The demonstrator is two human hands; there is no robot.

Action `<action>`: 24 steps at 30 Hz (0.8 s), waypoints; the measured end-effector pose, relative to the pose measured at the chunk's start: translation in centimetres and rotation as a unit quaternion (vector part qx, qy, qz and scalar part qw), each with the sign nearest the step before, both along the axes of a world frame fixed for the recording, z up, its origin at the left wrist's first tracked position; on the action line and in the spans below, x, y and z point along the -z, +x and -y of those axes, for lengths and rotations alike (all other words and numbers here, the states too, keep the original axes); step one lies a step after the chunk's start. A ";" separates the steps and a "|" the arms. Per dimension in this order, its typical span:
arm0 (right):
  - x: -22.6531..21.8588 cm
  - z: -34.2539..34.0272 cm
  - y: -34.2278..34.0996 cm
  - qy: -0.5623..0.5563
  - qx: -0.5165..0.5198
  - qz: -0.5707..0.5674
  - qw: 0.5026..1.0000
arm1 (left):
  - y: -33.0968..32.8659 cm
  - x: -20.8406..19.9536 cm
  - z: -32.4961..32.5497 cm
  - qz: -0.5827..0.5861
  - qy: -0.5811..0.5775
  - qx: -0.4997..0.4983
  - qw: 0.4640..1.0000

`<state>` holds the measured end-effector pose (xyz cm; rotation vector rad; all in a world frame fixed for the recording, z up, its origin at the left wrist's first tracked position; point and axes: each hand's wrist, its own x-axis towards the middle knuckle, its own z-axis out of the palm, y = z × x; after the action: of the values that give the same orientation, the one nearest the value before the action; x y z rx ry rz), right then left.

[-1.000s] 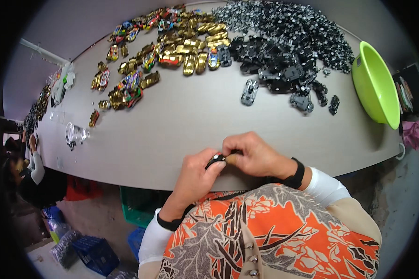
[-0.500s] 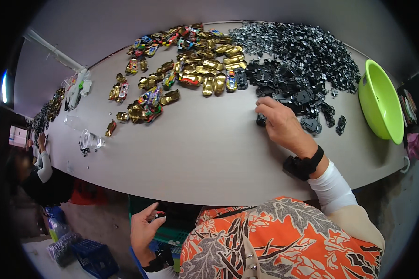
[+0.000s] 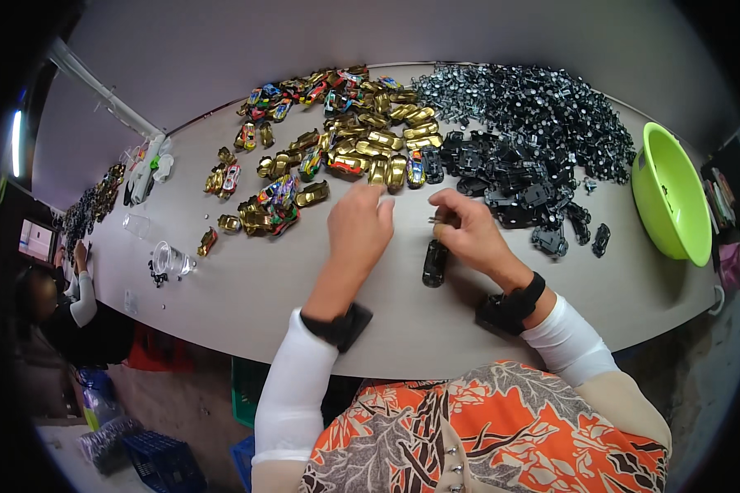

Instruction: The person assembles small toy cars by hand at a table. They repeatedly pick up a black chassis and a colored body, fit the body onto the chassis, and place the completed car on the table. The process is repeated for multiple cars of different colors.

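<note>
My left hand [image 3: 360, 224] is over the table just short of the gold toy car bodies [image 3: 377, 141]. Its fingers are curled together, and whatever they hold is hidden by the back of the hand. To its right, my right hand [image 3: 474, 236] pinches something small and thin between thumb and forefinger, too small to make out. A black toy car chassis [image 3: 434, 264] lies on the tabletop just below those fingertips. Behind my right hand spreads a heap of black chassis [image 3: 501, 167].
Small dark wheel parts [image 3: 543, 111] are piled at the back right. A lime-green basin [image 3: 672, 197] stands at the right edge. Colourful toy cars [image 3: 278, 197] and a tipped clear plastic cup [image 3: 173, 259] are on the left. A co-worker [image 3: 78, 304] sits far left.
My left hand has risen from below the table edge to the car bodies. My right hand has drawn back from the chassis heap, and a chassis now lies before it.
</note>
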<state>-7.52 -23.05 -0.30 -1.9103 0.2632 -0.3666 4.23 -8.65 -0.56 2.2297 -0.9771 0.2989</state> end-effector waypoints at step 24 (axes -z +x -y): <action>-0.4 -0.2 -2.9 0.491 -0.033 0.011 0.870 | -7.7 -1.9 -1.0 -0.087 -0.118 0.186 0.972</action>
<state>-10.46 -22.88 0.14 -0.9007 0.2923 -0.1468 -3.50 -7.69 1.29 1.7819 -1.1714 0.0460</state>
